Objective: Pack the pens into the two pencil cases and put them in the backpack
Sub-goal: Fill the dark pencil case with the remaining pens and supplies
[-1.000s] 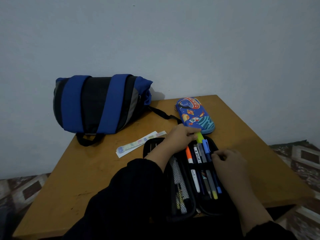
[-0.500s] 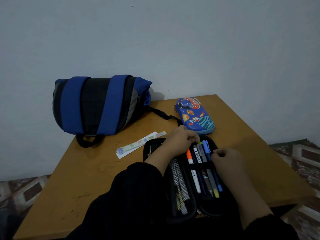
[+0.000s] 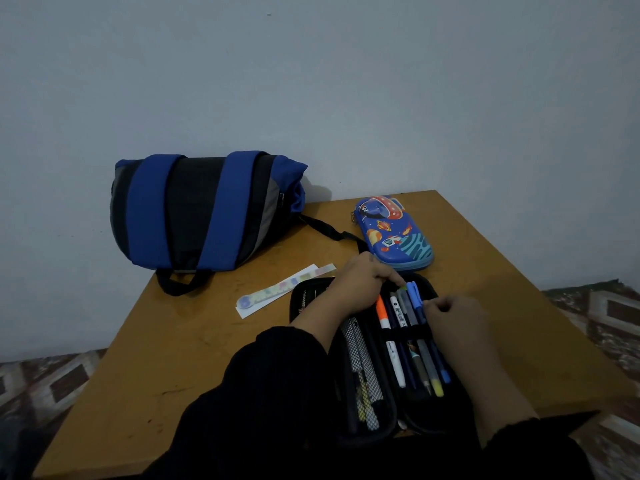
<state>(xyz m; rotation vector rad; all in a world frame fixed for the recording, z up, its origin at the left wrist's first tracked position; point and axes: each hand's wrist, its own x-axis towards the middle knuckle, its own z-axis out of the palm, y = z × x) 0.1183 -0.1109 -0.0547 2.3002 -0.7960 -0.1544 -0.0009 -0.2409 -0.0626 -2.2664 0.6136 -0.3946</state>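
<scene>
Both hands' fingers pinch slim plastic pens (image 3: 408, 327) (apparently) in the rigid black zip case (image 3: 367, 431).

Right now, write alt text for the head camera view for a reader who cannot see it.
A person's left hand and right hand settle pens under the strap of an open black pencil case on a wooden table. Behind it lie a closed space-print pencil case, a blue and black backpack and a pale ruler.

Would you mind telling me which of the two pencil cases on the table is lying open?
The black pencil case nearest the person lies open with pens showing; the blue space-print pencil case behind it is closed.
</scene>
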